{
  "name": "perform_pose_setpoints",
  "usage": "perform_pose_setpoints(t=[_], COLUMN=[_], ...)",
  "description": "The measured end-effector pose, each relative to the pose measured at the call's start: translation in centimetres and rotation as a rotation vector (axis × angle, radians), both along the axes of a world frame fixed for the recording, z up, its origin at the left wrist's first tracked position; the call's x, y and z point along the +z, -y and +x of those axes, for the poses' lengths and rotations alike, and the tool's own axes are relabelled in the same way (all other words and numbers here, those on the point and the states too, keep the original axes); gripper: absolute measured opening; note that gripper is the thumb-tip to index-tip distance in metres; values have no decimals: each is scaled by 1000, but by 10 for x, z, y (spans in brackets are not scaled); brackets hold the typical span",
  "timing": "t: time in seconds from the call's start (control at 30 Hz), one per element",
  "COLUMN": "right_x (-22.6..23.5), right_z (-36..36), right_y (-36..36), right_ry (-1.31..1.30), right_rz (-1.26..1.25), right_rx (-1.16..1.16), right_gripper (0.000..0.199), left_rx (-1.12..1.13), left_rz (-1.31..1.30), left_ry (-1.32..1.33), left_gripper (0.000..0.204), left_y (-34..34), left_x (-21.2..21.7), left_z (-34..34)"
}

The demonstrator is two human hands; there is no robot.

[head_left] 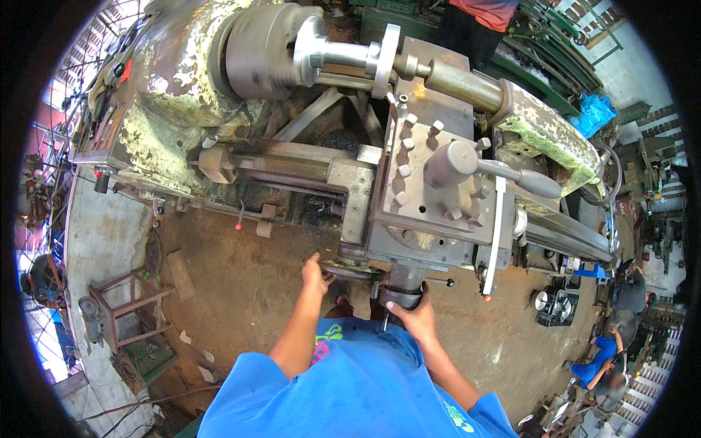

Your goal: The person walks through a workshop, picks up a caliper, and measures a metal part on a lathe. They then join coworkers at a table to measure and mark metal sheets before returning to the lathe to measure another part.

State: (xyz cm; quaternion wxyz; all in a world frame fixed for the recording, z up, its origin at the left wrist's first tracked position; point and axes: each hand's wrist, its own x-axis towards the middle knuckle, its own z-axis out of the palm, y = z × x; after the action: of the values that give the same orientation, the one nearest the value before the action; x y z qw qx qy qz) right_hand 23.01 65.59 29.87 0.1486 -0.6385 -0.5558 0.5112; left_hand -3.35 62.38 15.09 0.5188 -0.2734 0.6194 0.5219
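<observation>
My left hand (pixel 314 276) is closed on the rim of the carriage handwheel (pixel 349 271), at the front of a large metal lathe. A little to its right, my right hand (pixel 415 317) wraps round the cross-slide handle (pixel 401 293), its thumb towards me. Above the hands sits a square tool post (pixel 409 157) with several bolts and a long clamping lever (pixel 518 177). Beyond it, a shiny flanged metal workpiece (pixel 347 53) runs from the chuck (pixel 263 51) to the tailstock (pixel 467 84). The chuck looks smeared, as if turning.
A rusty frame stand (pixel 135 306) is on the floor at left. At right lies a black crate (pixel 558 306) with metal parts, and a person in blue (pixel 595 361) crouches farther off. Another person (pixel 478 29) stands behind the lathe. Dark metal chips (pixel 339 140) lie under the workpiece.
</observation>
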Motion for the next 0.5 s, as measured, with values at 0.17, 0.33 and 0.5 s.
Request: perform_pose_setpoints(t=[0.17,0.33,0.5], right_x=[-8,-9,-9], right_z=[-4,-2,-1], right_y=[-2,-8,-7], right_ry=[-93,-182,-218], right_rz=[-17,-80,-85], right_rx=[-89,-83,-87], right_gripper=[107,106,109], left_rx=[-113,-173,-52], left_rz=[4,86,-57], left_ry=[-244,169,246], left_gripper=[14,11,13], left_y=[-13,4,-4], left_x=[36,-23,-27], left_z=[45,-29,-32])
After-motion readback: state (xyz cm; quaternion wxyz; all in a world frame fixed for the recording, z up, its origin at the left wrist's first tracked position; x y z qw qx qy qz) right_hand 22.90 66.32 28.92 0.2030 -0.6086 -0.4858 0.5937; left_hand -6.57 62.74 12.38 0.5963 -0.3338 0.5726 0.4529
